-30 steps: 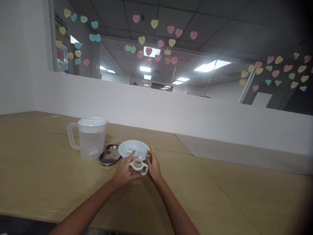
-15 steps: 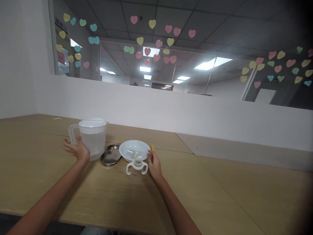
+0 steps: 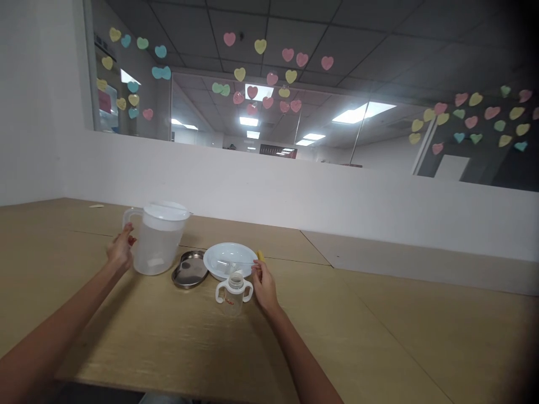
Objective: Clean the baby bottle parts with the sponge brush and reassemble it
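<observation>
My left hand (image 3: 120, 249) is closed around the handle of a translucent white pitcher (image 3: 158, 244), which leans slightly to the right. My right hand (image 3: 264, 283) pinches a thin clear stick (image 3: 241, 262) over the rim of a white bowl (image 3: 214, 253). Something small and clear lies in the bowl. In front of the bowl stands an open clear bottle (image 3: 233, 300) with two white handles. A shallow metal tray (image 3: 190, 269) sits between pitcher and bowl.
Behind my right fingers a yellow object (image 3: 261, 256) partly shows. A small pale piece (image 3: 96, 206) lies at the back left of the wooden table (image 3: 168, 348). A white wall (image 3: 252, 188) with windows above closes off the back.
My left hand has moved left and up and closed on the pitcher's handle. The pitcher now tilts to the right. My right hand has hardly moved.
</observation>
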`<move>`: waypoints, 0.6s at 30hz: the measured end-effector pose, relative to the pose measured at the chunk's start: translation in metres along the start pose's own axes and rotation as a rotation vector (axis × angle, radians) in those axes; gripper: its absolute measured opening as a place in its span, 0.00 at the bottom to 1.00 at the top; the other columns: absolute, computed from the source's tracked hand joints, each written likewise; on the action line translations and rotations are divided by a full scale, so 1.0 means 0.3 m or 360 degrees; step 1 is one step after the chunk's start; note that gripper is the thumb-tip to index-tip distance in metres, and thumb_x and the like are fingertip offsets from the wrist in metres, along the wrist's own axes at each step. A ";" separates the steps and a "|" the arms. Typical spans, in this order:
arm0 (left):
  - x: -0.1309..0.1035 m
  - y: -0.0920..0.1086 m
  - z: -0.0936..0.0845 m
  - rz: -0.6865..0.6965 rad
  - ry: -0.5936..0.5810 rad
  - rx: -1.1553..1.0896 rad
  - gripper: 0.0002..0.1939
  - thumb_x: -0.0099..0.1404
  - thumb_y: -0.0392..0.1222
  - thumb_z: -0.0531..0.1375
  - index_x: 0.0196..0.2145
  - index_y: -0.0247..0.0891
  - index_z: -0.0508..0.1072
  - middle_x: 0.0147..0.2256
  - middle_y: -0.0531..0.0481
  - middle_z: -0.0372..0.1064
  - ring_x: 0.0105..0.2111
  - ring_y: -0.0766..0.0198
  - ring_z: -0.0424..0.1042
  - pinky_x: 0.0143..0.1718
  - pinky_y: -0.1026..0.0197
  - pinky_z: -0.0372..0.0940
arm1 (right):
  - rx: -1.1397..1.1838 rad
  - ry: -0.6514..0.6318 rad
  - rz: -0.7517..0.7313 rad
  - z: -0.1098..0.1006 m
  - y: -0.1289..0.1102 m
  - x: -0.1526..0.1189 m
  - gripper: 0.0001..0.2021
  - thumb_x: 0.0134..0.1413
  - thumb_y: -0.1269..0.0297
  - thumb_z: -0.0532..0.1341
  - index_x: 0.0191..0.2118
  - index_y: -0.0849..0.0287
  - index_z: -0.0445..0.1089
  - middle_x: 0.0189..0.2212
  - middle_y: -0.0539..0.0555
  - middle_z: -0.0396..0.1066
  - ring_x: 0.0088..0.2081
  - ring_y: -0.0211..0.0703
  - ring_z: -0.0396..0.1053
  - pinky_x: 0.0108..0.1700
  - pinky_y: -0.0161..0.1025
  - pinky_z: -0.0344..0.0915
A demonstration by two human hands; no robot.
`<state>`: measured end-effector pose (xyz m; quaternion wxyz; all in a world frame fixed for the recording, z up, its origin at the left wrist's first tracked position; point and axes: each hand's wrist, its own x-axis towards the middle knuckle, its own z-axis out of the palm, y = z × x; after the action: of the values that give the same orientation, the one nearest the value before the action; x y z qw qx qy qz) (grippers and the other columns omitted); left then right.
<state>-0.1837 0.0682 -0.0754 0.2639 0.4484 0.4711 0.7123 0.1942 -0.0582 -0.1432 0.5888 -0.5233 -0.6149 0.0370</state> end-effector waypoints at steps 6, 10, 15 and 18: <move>0.046 0.149 0.079 0.0013 0.0088 -0.0203 0.21 0.44 0.59 0.63 0.26 0.38 0.70 0.26 0.51 0.65 0.27 0.63 0.64 0.29 0.59 0.63 | -0.0014 -0.0025 -0.0005 -0.001 -0.003 0.000 0.16 0.56 0.59 0.50 0.46 0.62 0.65 0.33 0.56 0.70 0.32 0.44 0.67 0.38 0.40 0.63; 0.009 0.267 0.169 0.0121 -0.0190 0.0072 0.23 0.42 0.60 0.64 0.26 0.37 0.73 0.24 0.52 0.66 0.27 0.63 0.65 0.29 0.62 0.59 | -0.0038 -0.0021 0.0008 -0.003 -0.006 0.000 0.16 0.57 0.59 0.50 0.46 0.62 0.65 0.33 0.56 0.70 0.31 0.43 0.67 0.38 0.40 0.63; -0.076 0.354 0.271 0.0235 -0.0494 0.0380 0.24 0.44 0.63 0.62 0.26 0.37 0.74 0.24 0.53 0.68 0.27 0.62 0.65 0.27 0.63 0.55 | -0.0020 -0.0001 -0.0004 -0.002 -0.007 -0.002 0.16 0.57 0.59 0.50 0.45 0.61 0.66 0.33 0.55 0.71 0.32 0.43 0.67 0.37 0.38 0.63; -0.109 0.374 0.311 0.0370 -0.0599 0.0523 0.24 0.45 0.63 0.62 0.28 0.38 0.75 0.27 0.51 0.71 0.31 0.60 0.68 0.30 0.63 0.57 | -0.0031 0.0010 -0.0006 -0.001 -0.007 -0.003 0.16 0.57 0.59 0.50 0.45 0.61 0.66 0.32 0.55 0.70 0.30 0.42 0.67 0.36 0.38 0.63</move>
<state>-0.0806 0.0358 0.0280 0.1871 0.6608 0.4684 0.5559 0.1930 -0.0599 -0.1422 0.5855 -0.5279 -0.6145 0.0282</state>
